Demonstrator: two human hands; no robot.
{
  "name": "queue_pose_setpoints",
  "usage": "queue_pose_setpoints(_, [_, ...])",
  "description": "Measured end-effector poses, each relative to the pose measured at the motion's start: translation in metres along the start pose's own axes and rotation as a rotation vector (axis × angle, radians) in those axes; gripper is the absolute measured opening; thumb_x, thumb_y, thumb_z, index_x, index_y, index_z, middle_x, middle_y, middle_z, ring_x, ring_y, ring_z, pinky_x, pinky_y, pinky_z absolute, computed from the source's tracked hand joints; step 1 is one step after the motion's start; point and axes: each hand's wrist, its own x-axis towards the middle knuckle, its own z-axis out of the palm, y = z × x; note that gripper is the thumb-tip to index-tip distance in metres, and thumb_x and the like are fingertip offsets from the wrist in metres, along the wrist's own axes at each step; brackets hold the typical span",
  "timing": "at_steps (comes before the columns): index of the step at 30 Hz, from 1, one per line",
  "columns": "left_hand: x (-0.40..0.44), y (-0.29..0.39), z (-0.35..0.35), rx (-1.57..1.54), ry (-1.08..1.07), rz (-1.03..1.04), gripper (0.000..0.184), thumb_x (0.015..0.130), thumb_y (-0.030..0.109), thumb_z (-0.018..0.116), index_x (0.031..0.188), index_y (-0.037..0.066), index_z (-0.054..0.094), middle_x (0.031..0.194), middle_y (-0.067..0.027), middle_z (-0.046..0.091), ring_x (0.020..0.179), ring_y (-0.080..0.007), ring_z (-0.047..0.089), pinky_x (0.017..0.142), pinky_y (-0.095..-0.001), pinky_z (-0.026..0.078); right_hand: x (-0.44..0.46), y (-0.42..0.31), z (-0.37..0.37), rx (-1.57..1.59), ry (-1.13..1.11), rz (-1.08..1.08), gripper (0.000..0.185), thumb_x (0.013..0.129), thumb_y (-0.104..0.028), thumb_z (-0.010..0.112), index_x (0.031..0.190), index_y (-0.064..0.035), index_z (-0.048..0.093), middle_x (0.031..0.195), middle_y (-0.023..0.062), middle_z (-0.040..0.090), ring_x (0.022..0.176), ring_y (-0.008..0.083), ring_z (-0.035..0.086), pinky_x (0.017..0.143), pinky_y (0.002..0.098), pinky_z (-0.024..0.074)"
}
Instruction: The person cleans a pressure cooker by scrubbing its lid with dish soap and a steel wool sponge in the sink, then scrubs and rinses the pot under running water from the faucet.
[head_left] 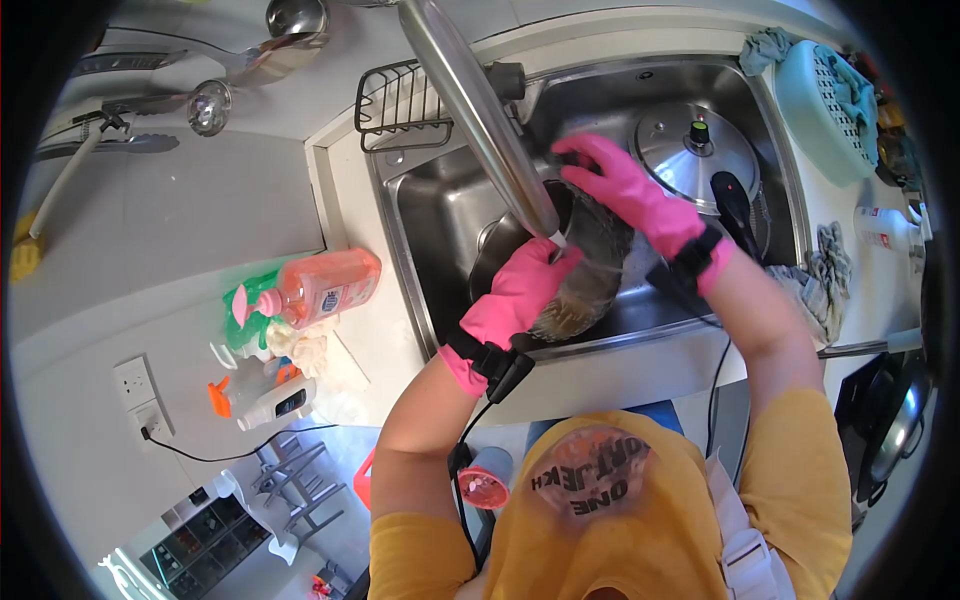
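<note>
Both of my hands wear pink rubber gloves and black wrist straps. My left hand (522, 285) is closed at the near-left side of a dark, wet, round pan (595, 265), close to the tip of the metal faucet (490, 125). My right hand (620, 185) curls its fingers at the pan's far side, around what looks like a dark handle, partly hidden. The pan is tilted in the steel sink (435, 225), and its near part looks brownish. Water blurs its surface. To the right in the sink lies a steel pot lid (665, 150) with a black knob.
A pink soap bottle (330, 285) lies left of the sink, by a wire rack (405, 100). A turquoise basket (820, 115) and a grey rag (825, 285) are at the right. Ladles (210, 107) hang on the left wall. A black handle (735, 205) crosses the lid.
</note>
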Motion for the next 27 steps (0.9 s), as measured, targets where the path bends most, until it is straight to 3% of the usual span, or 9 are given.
queue_pose_setpoints(5, [0.004, -0.010, 0.007, -0.001, -0.058, 0.229, 0.033, 0.094, 0.025, 0.063, 0.117, 0.001, 0.065, 0.101, -0.0087, 0.070, 0.093, -0.0187, 0.064, 0.085, -0.0315, 0.048, -0.091, -0.013, 0.039, 0.232, 0.356, 0.088, 0.039, 0.094, -0.017, 0.065, 0.129, -0.0019, 0.058, 0.101, 0.0008, 0.057, 0.087, 0.0113, 0.049, 0.082, 0.0264, 0.0442])
queue_pose_setpoints(9, [0.010, 0.008, 0.024, 0.289, 0.092, 0.299, 0.033, 0.093, 0.014, 0.060, 0.121, -0.002, 0.063, 0.109, -0.0088, 0.069, 0.103, -0.0190, 0.062, 0.095, -0.0308, 0.046, -0.125, -0.027, 0.091, -0.051, 0.632, -0.004, 0.042, 0.089, -0.006, 0.063, 0.131, -0.0014, 0.057, 0.107, 0.0092, 0.061, 0.091, 0.0223, 0.055, 0.086, 0.0337, 0.0459])
queue_pose_setpoints(12, [0.025, -0.011, 0.012, -0.116, -0.253, 0.432, 0.041, 0.093, 0.019, 0.061, 0.128, -0.002, 0.058, 0.118, -0.0133, 0.067, 0.111, -0.0233, 0.061, 0.099, -0.0330, 0.045, -0.113, -0.016, 0.094, -0.096, 0.699, -0.081, 0.044, 0.087, -0.004, 0.063, 0.130, -0.0026, 0.057, 0.109, 0.0142, 0.063, 0.095, 0.0281, 0.057, 0.088, 0.0374, 0.0468])
queue_pose_setpoints(13, [0.007, -0.004, 0.000, -0.155, -0.305, 0.386, 0.057, 0.090, 0.026, 0.066, 0.138, -0.001, 0.050, 0.126, -0.0175, 0.063, 0.120, -0.0283, 0.058, 0.104, -0.0367, 0.042, -0.104, -0.013, 0.091, -0.090, 0.694, -0.098, 0.044, 0.086, -0.004, 0.063, 0.130, -0.0032, 0.058, 0.110, 0.0153, 0.063, 0.096, 0.0291, 0.058, 0.088, 0.0381, 0.0470])
queue_pose_setpoints(16, [-0.043, -0.019, -0.023, 0.242, 0.048, 0.398, 0.084, 0.082, 0.037, 0.076, 0.146, -0.002, 0.038, 0.129, -0.0201, 0.062, 0.126, -0.0326, 0.055, 0.106, -0.0392, 0.040, -0.079, -0.005, 0.092, -0.060, 0.725, -0.072, 0.041, 0.085, -0.005, 0.064, 0.126, -0.0064, 0.061, 0.104, 0.0153, 0.064, 0.096, 0.0302, 0.060, 0.086, 0.0394, 0.0483])
queue_pose_setpoints(18, [-0.060, -0.081, -0.013, 0.548, 0.333, 0.388, 0.101, 0.075, 0.043, 0.079, 0.149, -0.004, 0.029, 0.122, -0.0227, 0.064, 0.118, -0.0344, 0.060, 0.102, -0.0403, 0.044, -0.066, -0.004, 0.097, -0.137, 0.758, -0.050, 0.039, 0.084, -0.006, 0.066, 0.123, -0.0069, 0.062, 0.100, 0.0147, 0.064, 0.094, 0.0302, 0.061, 0.084, 0.0396, 0.0489])
queue_pose_setpoints(20, [-0.086, -0.107, -0.008, 0.579, 0.371, 0.183, 0.112, 0.071, 0.046, 0.082, 0.151, -0.006, 0.023, 0.122, -0.0247, 0.064, 0.117, -0.0359, 0.061, 0.100, -0.0399, 0.045, -0.055, -0.002, 0.105, -0.194, 0.782, -0.041, 0.039, 0.082, -0.011, 0.070, 0.120, -0.0102, 0.063, 0.098, 0.0121, 0.064, 0.092, 0.0302, 0.063, 0.081, 0.0409, 0.0500])
queue_pose_setpoints(23, [-0.124, -0.065, -0.007, 0.314, 0.106, -0.246, 0.114, 0.073, 0.040, 0.081, 0.152, -0.008, 0.015, 0.128, -0.0293, 0.058, 0.121, -0.0386, 0.057, 0.100, -0.0376, 0.045, -0.042, 0.000, 0.109, -0.291, 0.690, -0.015, 0.039, 0.082, -0.021, 0.073, 0.119, -0.0140, 0.064, 0.105, 0.0116, 0.067, 0.095, 0.0326, 0.064, 0.083, 0.0446, 0.0506])
queue_pose_setpoints(27, [-0.089, -0.145, 0.030, 0.267, 0.444, 0.122, 0.097, 0.081, 0.017, 0.068, 0.153, -0.006, 0.008, 0.108, -0.0271, 0.066, 0.096, -0.0407, 0.067, 0.086, -0.0407, 0.052, -0.042, 0.004, 0.108, -0.393, 0.514, 0.115, 0.037, 0.090, -0.024, 0.063, 0.125, -0.0116, 0.062, 0.118, 0.0156, 0.065, 0.109, 0.0373, 0.060, 0.096, 0.0464, 0.0460])
